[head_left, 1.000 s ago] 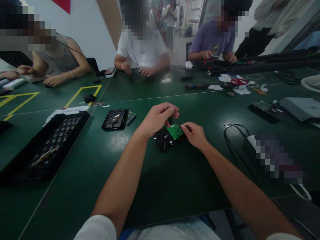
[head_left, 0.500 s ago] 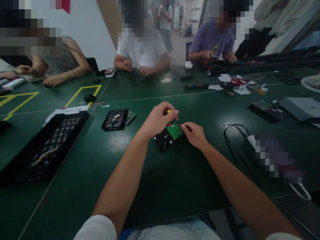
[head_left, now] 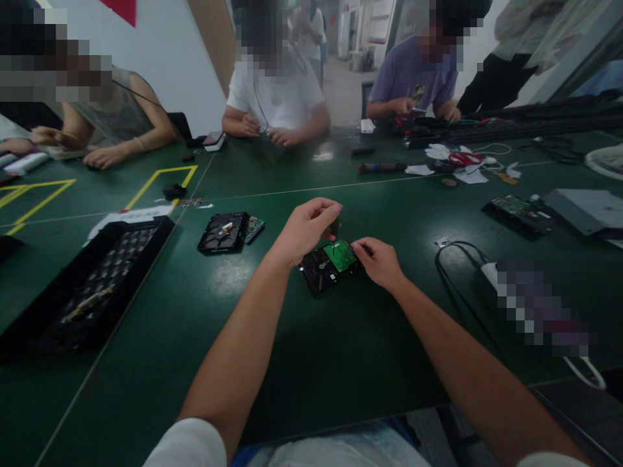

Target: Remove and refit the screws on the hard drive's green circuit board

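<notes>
A black hard drive (head_left: 318,272) with a green circuit board (head_left: 341,255) lies on the dark green table. Above its far edge my left hand (head_left: 311,227) is closed round the handle of a screwdriver (head_left: 333,246), mostly hidden by the fingers; the thin shaft points down at the board. My right hand (head_left: 379,259) pinches the drive's right edge beside the board.
Left of the hands lie another black drive (head_left: 222,233) and a small circuit board (head_left: 255,228). A long black tray (head_left: 92,285) is at the left. At the right are a cable (head_left: 448,285), a drive (head_left: 518,214) and a grey box (head_left: 584,211). People sit opposite.
My left hand's fingers have turned round the screwdriver, and its yellow handle end no longer shows. My right hand and the drive have stayed in place.
</notes>
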The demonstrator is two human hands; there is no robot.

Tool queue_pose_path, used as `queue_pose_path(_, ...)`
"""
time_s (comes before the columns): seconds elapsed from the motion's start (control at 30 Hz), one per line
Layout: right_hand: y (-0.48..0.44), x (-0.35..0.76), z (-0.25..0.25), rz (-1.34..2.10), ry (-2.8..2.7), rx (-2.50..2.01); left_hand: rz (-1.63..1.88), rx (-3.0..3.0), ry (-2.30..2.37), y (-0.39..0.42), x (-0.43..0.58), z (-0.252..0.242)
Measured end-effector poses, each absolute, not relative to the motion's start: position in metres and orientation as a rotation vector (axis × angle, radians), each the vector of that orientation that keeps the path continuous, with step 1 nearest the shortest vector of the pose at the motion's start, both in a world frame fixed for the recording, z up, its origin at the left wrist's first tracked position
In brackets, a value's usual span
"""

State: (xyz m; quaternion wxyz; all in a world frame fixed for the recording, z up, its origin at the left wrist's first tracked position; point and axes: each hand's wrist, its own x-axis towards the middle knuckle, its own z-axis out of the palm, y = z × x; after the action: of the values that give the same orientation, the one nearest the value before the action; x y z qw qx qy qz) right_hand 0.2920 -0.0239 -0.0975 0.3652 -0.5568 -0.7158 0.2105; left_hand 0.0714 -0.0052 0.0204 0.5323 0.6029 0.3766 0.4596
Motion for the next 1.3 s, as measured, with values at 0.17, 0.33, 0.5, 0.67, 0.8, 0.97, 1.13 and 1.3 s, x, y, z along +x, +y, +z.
queue_pose_path(0.17, -0.0243, 0.2916, -0.0972, 0.542, -1.835, -1.429, 1.075, 1.565, 0.974, -0.0073, 0.0707, 0.0214)
queue_pose_path(0.33, -0.0242, 0.2918, -0.0962, 0.542, -1.845, -1.435, 1.030, 1.578, 0.913, -0.0081, 0.0695, 0.0238)
queue_pose_path(0.5, -0.0236, 0.2921, -0.0963, 0.512, -1.865, -1.440, 0.972, 1.534, 0.802, -0.0071, 0.0677, 0.0241)
queue_pose_path(0.67, -0.0247, 0.2915, -0.0947, 0.538, -1.845, -1.440, 1.024, 1.593, 0.886, -0.0070, 0.0669, 0.0206)
queue_pose_path(0.8, -0.0254, 0.2906, -0.0932, 0.546, -1.832, -1.441, 1.053, 1.545, 0.952, -0.0071, 0.0671, 0.0188)
queue_pose_path(0.97, -0.0255, 0.2905, -0.0938, 0.538, -1.842, -1.436, 1.017, 1.568, 0.819, -0.0072, 0.0688, 0.0226)
queue_pose_path(1.13, -0.0250, 0.2918, -0.0955, 0.529, -1.848, -1.422, 0.979, 1.425, 0.731, -0.0063, 0.0681, 0.0242)
queue_pose_path(1.3, -0.0242, 0.2926, -0.0965, 0.524, -1.859, -1.427, 1.000, 1.436, 0.785, -0.0052, 0.0680, 0.0227)
